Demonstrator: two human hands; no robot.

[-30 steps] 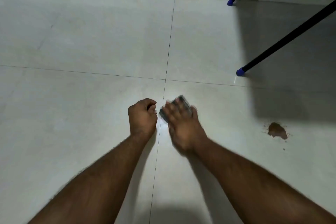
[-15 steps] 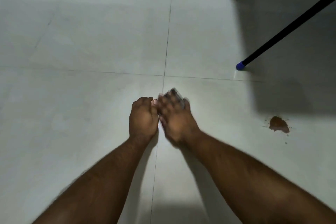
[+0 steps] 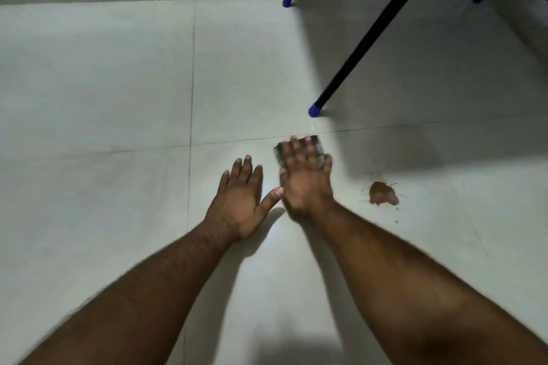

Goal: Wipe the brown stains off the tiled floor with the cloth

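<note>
Pressing flat on a dark folded cloth, the right hand has straight, spread fingers covering most of it, so only the cloth's far edge and corners show beyond the fingertips. The left hand lies open and empty on the floor just left of the cloth, its thumb touching the right hand. One cloth, two hands and one brown stain show, the stain near the cloth's right side, with three black chair legs, blue-capped, beyond the cloth.
</note>
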